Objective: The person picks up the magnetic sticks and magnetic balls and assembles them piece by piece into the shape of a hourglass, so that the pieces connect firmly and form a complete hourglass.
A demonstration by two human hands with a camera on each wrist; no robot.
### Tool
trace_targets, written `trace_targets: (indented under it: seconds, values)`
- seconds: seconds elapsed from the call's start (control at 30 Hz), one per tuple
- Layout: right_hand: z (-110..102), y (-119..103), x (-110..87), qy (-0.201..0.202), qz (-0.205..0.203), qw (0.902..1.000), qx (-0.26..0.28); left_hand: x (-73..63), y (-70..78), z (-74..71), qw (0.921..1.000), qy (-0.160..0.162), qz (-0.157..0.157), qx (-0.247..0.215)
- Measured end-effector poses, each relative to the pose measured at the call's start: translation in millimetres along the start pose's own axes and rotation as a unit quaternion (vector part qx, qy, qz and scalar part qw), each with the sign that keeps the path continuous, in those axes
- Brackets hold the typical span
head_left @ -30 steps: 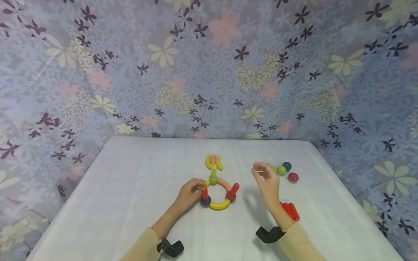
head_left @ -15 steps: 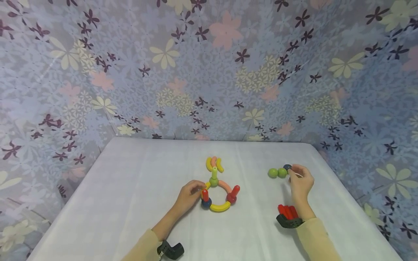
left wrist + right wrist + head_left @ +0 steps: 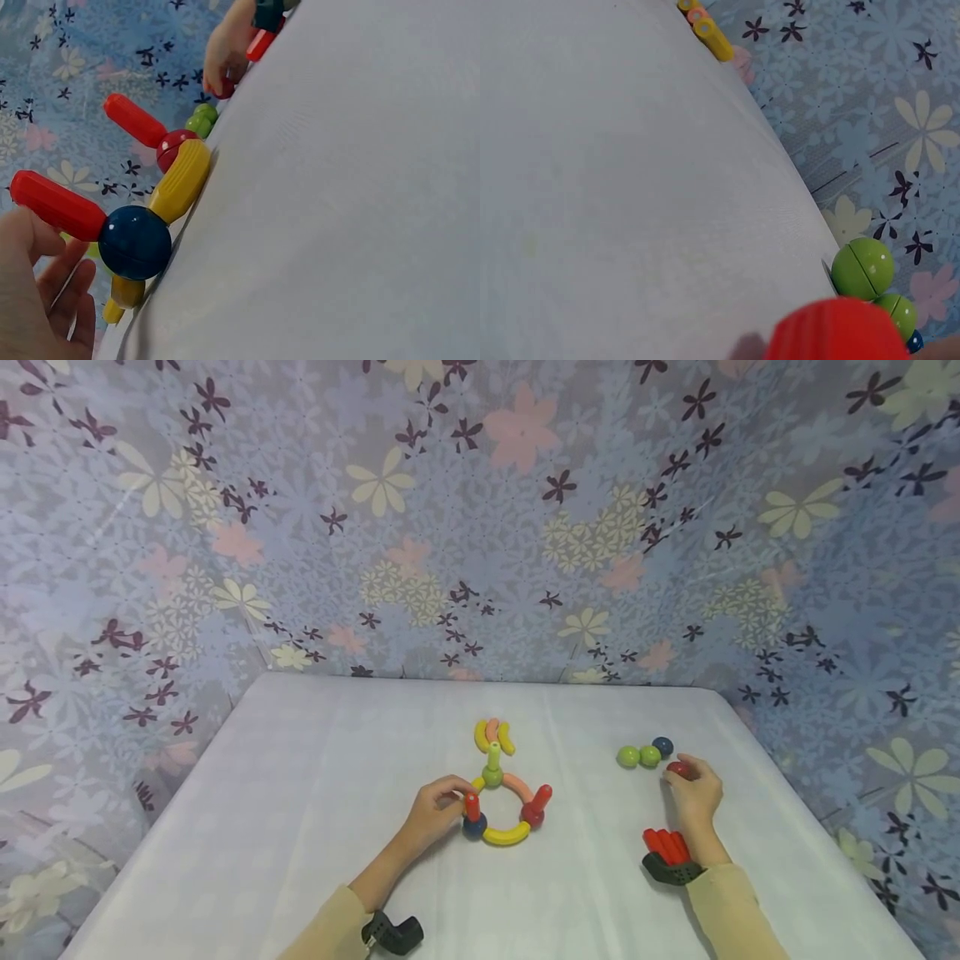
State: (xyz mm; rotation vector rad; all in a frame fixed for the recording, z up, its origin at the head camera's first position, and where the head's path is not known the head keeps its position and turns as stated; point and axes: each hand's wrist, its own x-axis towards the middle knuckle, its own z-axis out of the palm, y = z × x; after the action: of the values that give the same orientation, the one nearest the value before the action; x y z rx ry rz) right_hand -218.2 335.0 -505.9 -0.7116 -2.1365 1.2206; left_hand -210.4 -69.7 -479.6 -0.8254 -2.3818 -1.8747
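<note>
My right hand (image 3: 696, 793) pinches a loose red ball (image 3: 679, 769) at the right of the table, between thumb and fingers. Beside it lie two green balls (image 3: 639, 757) and a dark blue ball (image 3: 663, 746). My left hand (image 3: 435, 810) rests by a ring of curved pieces and balls. Its relaxed fingers touch the upright red rod (image 3: 64, 206) on the ring's blue ball (image 3: 135, 242). A yellow curved piece (image 3: 506, 835) joins that ball to a red ball (image 3: 533, 814) with a tilted red rod. The ring's green ball (image 3: 492, 776) bears a green rod.
Behind the ring lie two yellow curved pieces and a pink one (image 3: 492, 730). Loose red rods (image 3: 666, 845) lie by my right wrist, one blurred and close in the right wrist view. A flowered cloth (image 3: 480, 527) hangs behind the white table (image 3: 315, 735).
My right hand has travelled right across the table to the loose red ball and now pinches it. My left hand has stayed at the ring.
</note>
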Motion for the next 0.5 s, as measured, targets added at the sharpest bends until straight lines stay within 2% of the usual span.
trace_targets:
  seconds: [0.13,0.23,0.4,0.5]
  values:
    - [0,1,0.6,-0.006,0.002,1.0000,-0.006,-1.2,-1.5,0.0,0.9988,-0.018,0.045,-0.010]
    - [-2,-4,-0.1,-0.011,0.006,0.9999,-0.006,-1.3,-2.7,0.5,0.9971,-0.030,0.065,-0.024]
    - [-3,-30,-6.9,-0.009,-0.001,0.9999,0.013,-1.5,-2.7,1.3,0.9957,-0.041,0.058,-0.059]
    - [-2,-51,-16.2,-0.032,0.002,0.9982,0.050,-2.2,-4.9,2.0,0.9950,-0.039,0.053,-0.075]
